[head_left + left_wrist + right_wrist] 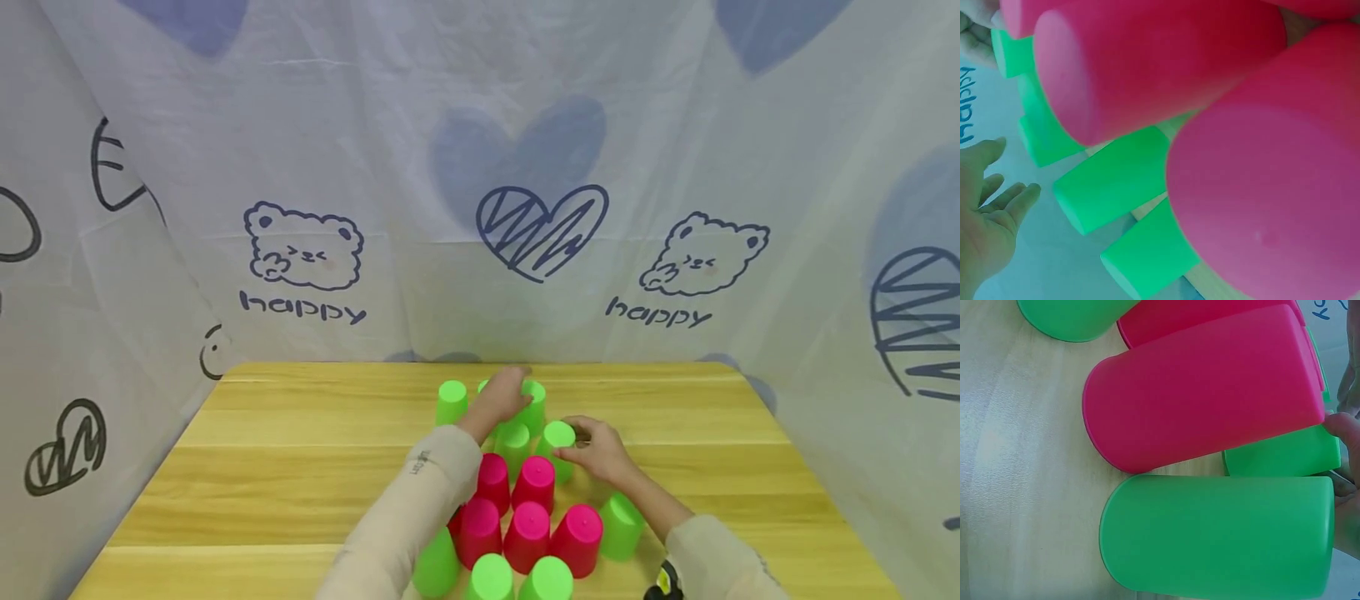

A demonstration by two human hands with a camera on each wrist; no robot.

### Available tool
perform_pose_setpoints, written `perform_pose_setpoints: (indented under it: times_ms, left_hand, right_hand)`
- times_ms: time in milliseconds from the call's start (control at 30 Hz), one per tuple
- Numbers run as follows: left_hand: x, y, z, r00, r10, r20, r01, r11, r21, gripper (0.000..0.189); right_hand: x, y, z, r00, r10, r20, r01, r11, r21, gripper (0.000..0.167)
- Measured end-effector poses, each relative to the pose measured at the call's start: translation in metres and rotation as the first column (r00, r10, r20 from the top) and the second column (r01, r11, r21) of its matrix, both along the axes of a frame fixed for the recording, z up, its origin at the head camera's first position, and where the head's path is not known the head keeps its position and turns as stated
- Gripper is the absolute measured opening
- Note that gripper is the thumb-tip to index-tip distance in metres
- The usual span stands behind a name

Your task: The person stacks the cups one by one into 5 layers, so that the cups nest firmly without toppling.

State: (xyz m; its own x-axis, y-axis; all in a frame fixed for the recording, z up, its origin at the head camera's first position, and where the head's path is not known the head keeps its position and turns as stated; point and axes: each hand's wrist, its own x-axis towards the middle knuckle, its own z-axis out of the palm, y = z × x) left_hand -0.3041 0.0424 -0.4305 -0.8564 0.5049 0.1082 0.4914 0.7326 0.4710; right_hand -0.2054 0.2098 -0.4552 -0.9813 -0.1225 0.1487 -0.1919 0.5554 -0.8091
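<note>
Head view shows a person's two hands working over a wooden counter (292, 467) crowded with upturned green and red cups, closed ends facing up. The right hand (596, 450) comes in from the right and has a green cup (558, 442) in its grip, thumb on the near side and fingers round the far side; that cup stands just behind the red ones, on the right of the green group. From the right wrist, the same cup shows partly hidden, between thumb and finger.

The left hand (504, 396) reaches across to the back of the group, just beside a rear green cup (533, 408). Its grip is loose and well spread: the left wrist view shows the fingers extended, apart from the cups and holding nothing. Another green cup (452, 404) stands to its left at the back, and a middle green cup (513, 450) stands between the two hands.

Red cups (527, 537) cluster in front, one of them partly covered by the left sleeve (401, 517). A side green cup (621, 525) is near the right forearm, and more green cups (546, 581) line the near edge of the view. Behind the counter hangs a pale cloth (420, 167) printed with hearts, bears and the word "happy".
</note>
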Motion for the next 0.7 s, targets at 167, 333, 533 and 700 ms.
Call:
perform_pose_setpoints:
  times_ms: [167,333,533,700]
  left_hand:
    - [0.019,-0.017,0.027,1.0,-0.012,-0.004,0.012,0.994,0.107,0.04]
    - [0.022,-0.032,0.032,0.997,-0.008,0.079,-0.01,0.975,0.224,0.041]
    - [0.03,-0.055,0.033,0.998,0.016,0.068,-0.037,0.947,0.319,0.04]
    - [0.039,-0.07,0.029,0.999,0.004,0.047,-0.021,0.932,0.361,0.039]
  right_hand:
    - [-0.001,0.002,0.004,1.0,-0.022,-0.005,0.022,1.0,0.011,0.042]
    - [-0.002,0.003,0.011,0.999,-0.039,0.022,0.038,0.999,0.024,0.043]
    - [-0.006,0.003,0.018,0.996,-0.079,0.049,0.077,0.996,0.041,0.045]
    - [-0.011,0.007,0.024,0.992,-0.104,0.066,0.102,0.994,0.033,0.046]
